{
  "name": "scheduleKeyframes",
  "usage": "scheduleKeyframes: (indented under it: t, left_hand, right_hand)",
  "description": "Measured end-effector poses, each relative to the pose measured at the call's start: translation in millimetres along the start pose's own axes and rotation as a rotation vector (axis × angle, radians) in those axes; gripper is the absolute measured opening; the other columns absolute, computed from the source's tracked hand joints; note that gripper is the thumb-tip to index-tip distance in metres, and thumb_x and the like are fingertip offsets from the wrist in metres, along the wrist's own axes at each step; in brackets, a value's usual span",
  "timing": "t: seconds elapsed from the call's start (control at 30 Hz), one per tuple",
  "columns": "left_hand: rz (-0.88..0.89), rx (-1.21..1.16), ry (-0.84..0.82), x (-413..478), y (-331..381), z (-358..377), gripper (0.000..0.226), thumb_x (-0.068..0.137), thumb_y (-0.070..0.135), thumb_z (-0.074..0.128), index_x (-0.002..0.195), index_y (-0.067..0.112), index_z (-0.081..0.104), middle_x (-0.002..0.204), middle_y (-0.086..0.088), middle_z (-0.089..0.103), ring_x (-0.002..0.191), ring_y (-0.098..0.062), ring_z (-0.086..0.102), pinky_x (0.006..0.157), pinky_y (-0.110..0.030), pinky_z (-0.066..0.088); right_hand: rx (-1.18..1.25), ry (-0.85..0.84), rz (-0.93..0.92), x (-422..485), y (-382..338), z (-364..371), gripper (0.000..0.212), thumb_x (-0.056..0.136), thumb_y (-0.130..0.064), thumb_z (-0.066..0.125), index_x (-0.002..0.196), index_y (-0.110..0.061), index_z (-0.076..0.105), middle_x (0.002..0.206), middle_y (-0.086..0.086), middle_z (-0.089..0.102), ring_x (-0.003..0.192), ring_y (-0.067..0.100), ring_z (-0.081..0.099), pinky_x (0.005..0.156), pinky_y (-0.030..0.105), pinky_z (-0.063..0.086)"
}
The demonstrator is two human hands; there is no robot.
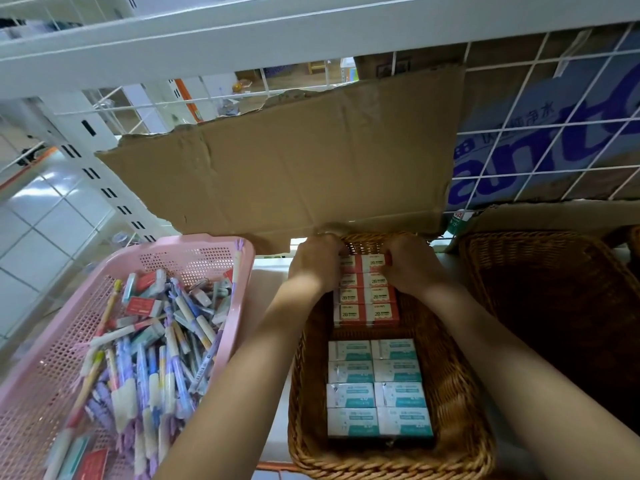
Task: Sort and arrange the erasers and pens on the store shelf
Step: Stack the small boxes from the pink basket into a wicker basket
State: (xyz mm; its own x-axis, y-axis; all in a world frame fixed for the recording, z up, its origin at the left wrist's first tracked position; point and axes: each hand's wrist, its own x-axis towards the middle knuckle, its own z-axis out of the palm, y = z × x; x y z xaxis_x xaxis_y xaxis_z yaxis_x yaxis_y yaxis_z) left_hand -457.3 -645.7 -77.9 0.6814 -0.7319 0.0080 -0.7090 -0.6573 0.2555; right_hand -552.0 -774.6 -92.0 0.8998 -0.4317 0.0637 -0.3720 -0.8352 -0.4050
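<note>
left hand [317,263] and right hand [410,268] curl fingers round the far red erasers [367,296] in the wicker basket [296,393], i think squaring rows; next, pick more erasers from the pink basket [194,242].

Soft, even light fills the frame, with glare on the tiles [48,199] at left. Wide-angle distortion bends the edges; the right basket [554,299] lies in shadow.

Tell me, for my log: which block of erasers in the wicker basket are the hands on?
The red-and-white 2B erasers at the far end of the wicker basket: left hand and right hand grip their far row. The nearer teal-and-white erasers lie untouched.
</note>
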Motion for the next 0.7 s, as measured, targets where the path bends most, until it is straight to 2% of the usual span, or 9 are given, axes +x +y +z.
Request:
scheduleKeyframes:
  t: [0.13,0.33,0.57,0.7]
  left_hand:
    - [0.003,-0.002,-0.001,0.8,0.8,0.0,0.028,0.084,0.008,0.056,0.107,0.017,0.070,0.113,-0.007,0.066,0.106,-0.026,0.059,0.083,-0.031,0.046]
    - [0.002,0.009,0.016,0.0,0.5,1.7,0.027,0.085,0.008,0.055,0.107,0.014,0.069,0.116,-0.007,0.063,0.109,-0.027,0.056,0.087,-0.031,0.044]
    - [-0.008,0.014,0.027,-1.5,2.2,1.8,0.028,0.086,0.007,0.052,0.106,0.014,0.069,0.116,-0.008,0.063,0.109,-0.027,0.056,0.087,-0.030,0.044]
    - [-0.026,0.024,0.014,-4.2,5.6,0.2,0.030,0.087,0.006,0.052,0.112,0.014,0.066,0.118,-0.009,0.062,0.111,-0.028,0.056,0.087,-0.031,0.045]
  right_hand:
    - [0.012,-0.004,0.008,-0.6,-1.0,-0.4,0.008,0.088,-0.014,0.062,0.086,-0.007,0.063,0.093,0.008,0.065,0.088,0.020,0.061,0.070,0.022,0.039]
    - [0.005,0.003,-0.017,-2.2,-0.1,-0.5,0.011,0.089,-0.015,0.060,0.083,-0.007,0.064,0.090,0.008,0.065,0.082,0.018,0.058,0.068,0.022,0.035]
    - [0.005,0.005,-0.042,-3.8,-1.3,-2.8,0.013,0.091,-0.017,0.059,0.093,-0.007,0.066,0.098,0.008,0.066,0.093,0.020,0.060,0.074,0.021,0.036]
    - [-0.021,-0.005,-0.007,-5.4,-4.5,-3.5,0.016,0.091,-0.020,0.058,0.101,-0.009,0.064,0.107,0.008,0.063,0.101,0.022,0.059,0.081,0.025,0.042]
